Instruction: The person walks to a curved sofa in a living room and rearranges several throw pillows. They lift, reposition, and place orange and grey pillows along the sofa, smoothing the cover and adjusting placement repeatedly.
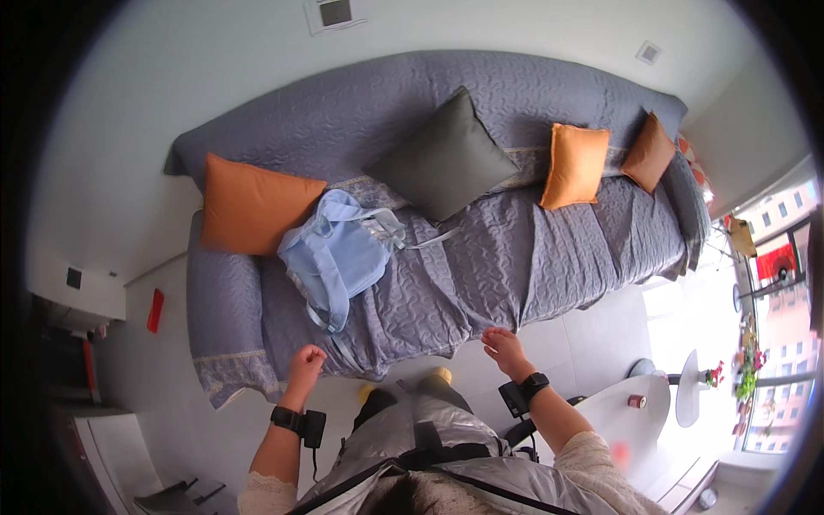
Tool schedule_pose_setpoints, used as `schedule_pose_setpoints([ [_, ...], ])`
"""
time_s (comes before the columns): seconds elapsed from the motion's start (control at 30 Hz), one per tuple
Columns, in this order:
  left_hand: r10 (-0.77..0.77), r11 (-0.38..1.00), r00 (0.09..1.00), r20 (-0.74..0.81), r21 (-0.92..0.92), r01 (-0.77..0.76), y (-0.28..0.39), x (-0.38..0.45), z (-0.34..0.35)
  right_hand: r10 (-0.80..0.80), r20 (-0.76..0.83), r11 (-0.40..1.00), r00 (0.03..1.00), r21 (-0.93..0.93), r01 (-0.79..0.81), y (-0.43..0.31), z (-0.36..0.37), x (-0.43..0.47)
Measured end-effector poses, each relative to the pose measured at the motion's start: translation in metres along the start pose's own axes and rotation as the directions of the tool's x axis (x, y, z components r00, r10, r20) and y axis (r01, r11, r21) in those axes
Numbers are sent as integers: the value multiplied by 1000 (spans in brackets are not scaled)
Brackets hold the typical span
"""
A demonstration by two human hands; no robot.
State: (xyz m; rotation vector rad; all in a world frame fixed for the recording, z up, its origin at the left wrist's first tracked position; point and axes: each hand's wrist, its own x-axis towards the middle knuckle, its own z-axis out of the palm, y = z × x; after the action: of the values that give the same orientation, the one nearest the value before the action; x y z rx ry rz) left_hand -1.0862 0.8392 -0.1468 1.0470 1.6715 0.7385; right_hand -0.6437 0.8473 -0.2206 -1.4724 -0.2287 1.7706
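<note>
My left hand (308, 362) hangs over the front edge of the sofa at its left part, fingers loosely curled, holding nothing. Near the sofa's front edge, further right, my right hand (503, 348) is held with its fingers partly spread and nothing in it. A light blue backpack (351, 257) lies on the sofa seat, straps uppermost, beyond my left hand. It leans against an orange cushion (251, 205). A dark grey-green cushion (447, 158) rests against the backrest in the middle. The quilted grey-blue sofa cover (489, 264) is wrinkled across the seat.
Two smaller cushions, one orange (575, 167) and one brownish orange (649, 153), stand at the sofa's right end. At lower right is a white table (634, 425) with a red can (636, 402). A white cabinet (119, 450) stands at lower left. Flowers (747, 380) are by the window.
</note>
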Motion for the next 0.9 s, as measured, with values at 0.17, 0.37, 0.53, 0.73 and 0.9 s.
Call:
schedule_pose_setpoints([
  [0.17,20,999,1000,-12,26,-20,-17,-12,-33,8,-21,998,1000,-60,-10,39,20,-14],
  [0.37,77,994,997,-15,81,-75,-78,-44,-116,40,6,986,999,-161,-38,109,87,-22],
  [0.53,57,996,997,-56,79,-52,-139,-87,-193,119,72,964,990,-246,-98,166,176,-36],
  [0.73,74,997,992,-98,3,-74,-171,-119,-255,148,201,958,968,-272,-90,213,269,-60],
  [0.9,73,996,993,-89,-39,-77,-171,-125,-275,177,267,910,947,-411,-54,218,299,-80],
])
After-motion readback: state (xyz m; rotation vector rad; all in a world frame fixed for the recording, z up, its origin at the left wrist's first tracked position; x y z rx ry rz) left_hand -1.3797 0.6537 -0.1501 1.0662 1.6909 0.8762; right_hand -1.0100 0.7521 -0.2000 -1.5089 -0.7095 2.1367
